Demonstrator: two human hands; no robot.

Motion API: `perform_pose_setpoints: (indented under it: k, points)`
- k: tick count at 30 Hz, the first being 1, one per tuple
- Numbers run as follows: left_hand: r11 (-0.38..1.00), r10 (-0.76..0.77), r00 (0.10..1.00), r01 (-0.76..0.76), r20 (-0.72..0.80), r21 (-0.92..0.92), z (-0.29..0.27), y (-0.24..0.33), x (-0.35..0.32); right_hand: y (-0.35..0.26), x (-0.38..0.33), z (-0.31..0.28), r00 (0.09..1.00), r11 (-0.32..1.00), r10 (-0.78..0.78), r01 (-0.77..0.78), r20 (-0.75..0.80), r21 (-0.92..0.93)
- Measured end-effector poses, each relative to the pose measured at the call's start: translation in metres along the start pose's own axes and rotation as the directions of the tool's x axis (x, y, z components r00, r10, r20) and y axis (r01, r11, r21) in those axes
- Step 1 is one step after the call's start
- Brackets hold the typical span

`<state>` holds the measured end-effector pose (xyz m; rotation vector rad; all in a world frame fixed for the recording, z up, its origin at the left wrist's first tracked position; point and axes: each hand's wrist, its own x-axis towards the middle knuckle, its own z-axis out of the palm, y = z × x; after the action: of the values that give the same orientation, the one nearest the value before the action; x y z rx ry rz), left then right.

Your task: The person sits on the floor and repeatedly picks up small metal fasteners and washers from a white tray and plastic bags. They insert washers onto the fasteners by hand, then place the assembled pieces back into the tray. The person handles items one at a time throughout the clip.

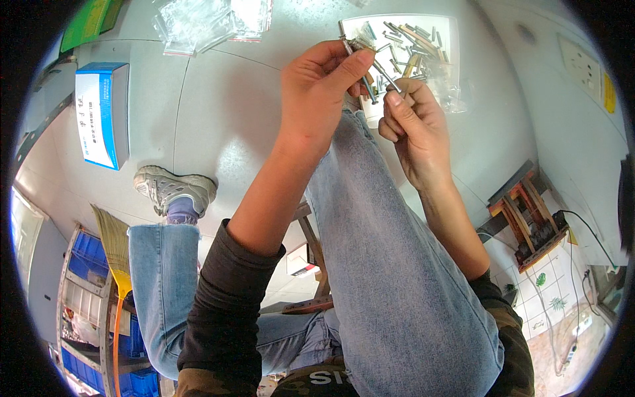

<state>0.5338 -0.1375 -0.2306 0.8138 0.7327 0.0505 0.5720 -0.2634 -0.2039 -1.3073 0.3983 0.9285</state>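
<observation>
Several long metal screws (pixel 368 87) are pinched between the thumb and fingers of my left hand (pixel 311 96), pointing different ways. My right hand (pixel 420 122), just to the right and a little nearer, has its thumb and forefinger closed on the near end of one long screw (pixel 385 73). That screw's far end reaches into the bunch by my left fingertips. Behind and beneath both hands lies a shallow white tray (pixel 454 36), holding loose screws, metal pins and small clear plastic bags (pixel 440 76).
Clear zip bags (pixel 198 26) lie on the grey floor at the far left. A blue-and-white box (pixel 99 119) stands left of my shoe (pixel 175 188). A broom (pixel 112 238) leans by a shelf with blue bins (pixel 86 255). To the right are a wooden-framed heater-like object (pixel 526 215) and cables.
</observation>
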Motion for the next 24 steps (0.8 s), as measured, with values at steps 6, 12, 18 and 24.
perform_pose_setpoints:
  k: [6, 12, 18, 24]
  points:
    - [0.999, -0.046, 0.999, 0.046, -0.025, -0.006, 0.0011, -0.0026, -0.0005, -0.0008, 0.0029, -0.0028, 0.996, 0.985, 0.080, -0.085, 0.042, 0.147]
    - [0.998, -0.057, 0.997, 0.056, -0.058, -0.012, 0.0013, -0.0047, 0.0000, -0.0009, 0.0031, -0.0034, 0.992, 0.993, 0.109, -0.112, 0.060, 0.041]
    - [0.996, -0.084, 0.996, 0.084, -0.038, 0.010, -0.0014, -0.0075, -0.0008, 0.0012, 0.0038, -0.0022, 0.996, 0.996, 0.086, -0.086, -0.004, -0.022]
    - [0.997, -0.080, 0.995, 0.079, -0.063, -0.027, -0.0011, -0.0083, 0.0002, 0.0016, 0.0060, -0.0028, 0.998, 0.991, 0.062, -0.061, -0.001, -0.121]
